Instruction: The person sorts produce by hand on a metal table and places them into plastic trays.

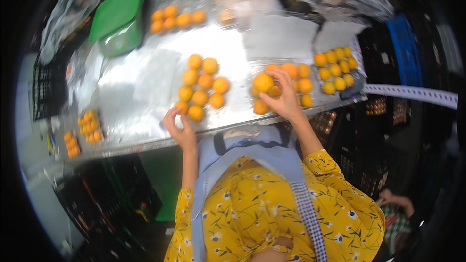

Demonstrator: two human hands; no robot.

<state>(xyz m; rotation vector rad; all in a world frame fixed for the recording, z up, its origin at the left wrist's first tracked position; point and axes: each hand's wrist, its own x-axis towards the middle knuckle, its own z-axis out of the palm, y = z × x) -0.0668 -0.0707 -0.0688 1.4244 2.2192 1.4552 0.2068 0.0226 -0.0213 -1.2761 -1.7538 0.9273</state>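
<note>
My right hand (284,98) holds a mandarin-like orange fruit (263,82) between thumb and fingers. It is above a group of similar fruits (305,86) at the table's near edge, some of them hidden by the hand. My left hand (179,129) is at the near left corner of a second, looser group of fruits (199,97). Its thumb and fingers are apart, with the tips at the near side of the corner fruit (181,107); whether they touch it is unclear. Both groups rest on the shiny metal table (225,45).
A green-lidded plastic box (118,12) stands at the back left. More fruits sit at the back (176,18), far right (335,66) and left end (90,126). Clear plastic bags (78,5) and white sheets (280,36) lie around. Dark crates flank the table; another person's hand (389,197) shows lower right.
</note>
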